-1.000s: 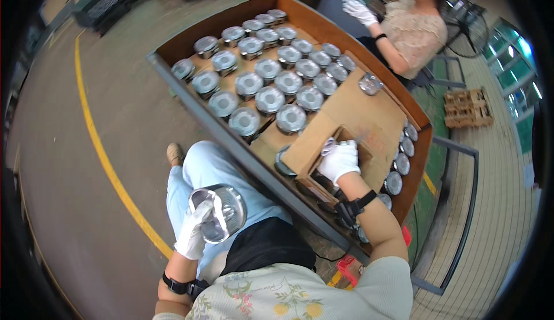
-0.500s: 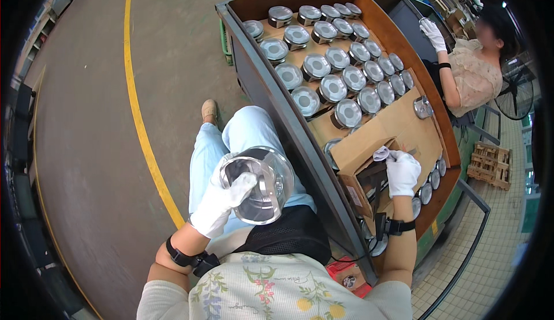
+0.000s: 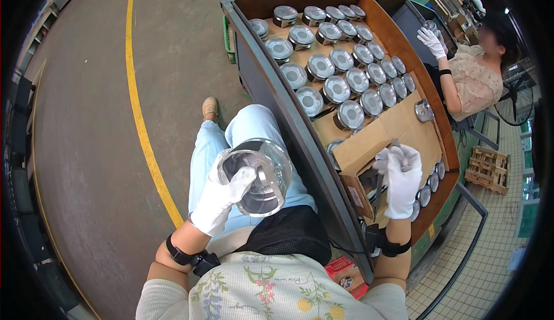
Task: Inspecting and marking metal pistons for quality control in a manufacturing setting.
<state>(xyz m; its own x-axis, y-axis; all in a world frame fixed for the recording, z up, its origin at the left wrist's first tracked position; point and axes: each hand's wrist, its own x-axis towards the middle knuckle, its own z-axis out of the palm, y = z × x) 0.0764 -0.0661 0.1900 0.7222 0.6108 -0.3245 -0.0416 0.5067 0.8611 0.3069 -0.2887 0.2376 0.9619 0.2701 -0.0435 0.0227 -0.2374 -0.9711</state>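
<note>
Metal piston (image 3: 281, 169), one: held above the lap, outside the bin (image 3: 297, 132), beside its left wall and apart from it. Hollow mouth facing the camera and slightly toward the lower left; far end turned away, toward the upper right. Long axis tilted, slanting from lower left to upper right, toward the bin's left edge.

Left hand (image 3: 222, 196), white-gloved: clasped on the piston's rim, with fingers reaching into the hollow; remaining fingers partly hidden.

Right hand (image 3: 401, 179), white-gloved: raised over the right edge of an open cardboard box (image 3: 355, 193), toward the bin's near corner. Fingers bent inward; a greyish crumpled bundle (image 3: 381, 161) at the fingertips, too blurred to tell whether pinched.

Standing pistons (image 3: 336, 89), many: flat ends up, set in rows toward the bin's far edge; a further short row along the right wall, nearer the near corner.

Lone piston (image 3: 424, 110): laid on its side on a cardboard sheet (image 3: 401, 118), just beside the right wall.

Co-worker's hand (image 3: 431, 44), gloved: beyond the right wall, beside a shiny part.

Changes since half a second ago: held piston raised slightly and tipped a little; right hand turned, with fingers curled further. Standing rows unchanged.
</note>
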